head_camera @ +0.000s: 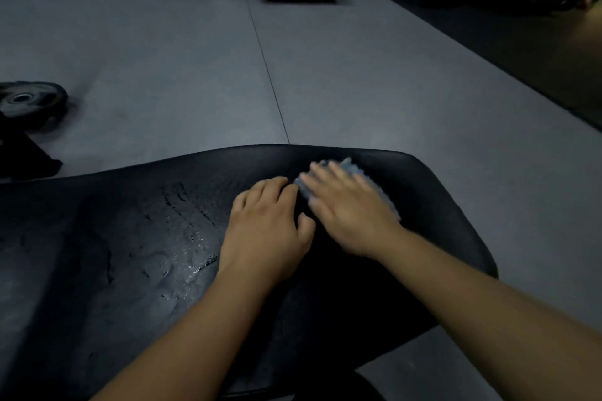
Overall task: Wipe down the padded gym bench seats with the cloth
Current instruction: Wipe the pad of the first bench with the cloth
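Right hand presses the cloth onto the bench seat.

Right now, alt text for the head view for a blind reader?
The right hand presses a blue-grey cloth flat on the far end of a padded bench seat, the left hand resting on the seat beside it. Wet streaks glisten to their left; a weight plate lies on the floor.
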